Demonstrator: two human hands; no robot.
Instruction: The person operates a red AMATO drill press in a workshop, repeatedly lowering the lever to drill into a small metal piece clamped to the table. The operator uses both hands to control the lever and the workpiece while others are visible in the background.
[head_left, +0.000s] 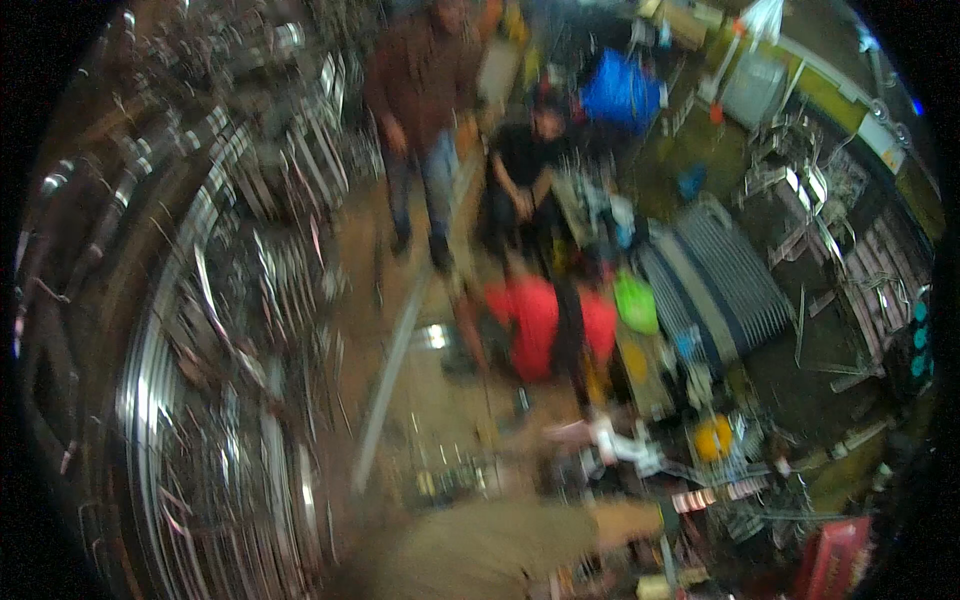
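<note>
Motion smears the whole head view. From the lower edge a khaki sleeve [470, 545] reaches to the right, seemingly on my own right arm. Past its cuff, a tan patch that appears to be my right hand [628, 522] is too blurred for its fingers to show. A shiny metal piece [695, 499] lies just beyond it; I cannot tell whether the hand touches it. A white piece of equipment [625, 450] sits a little farther off. My left hand is not in sight.
A person in red [535, 325] bends down ahead; one in black [520, 175] sits behind, and another in brown [425, 75] stands. Long metal bars [150, 400] fill the left. At right are a ridged grey panel [715, 280] and a red box [835, 560].
</note>
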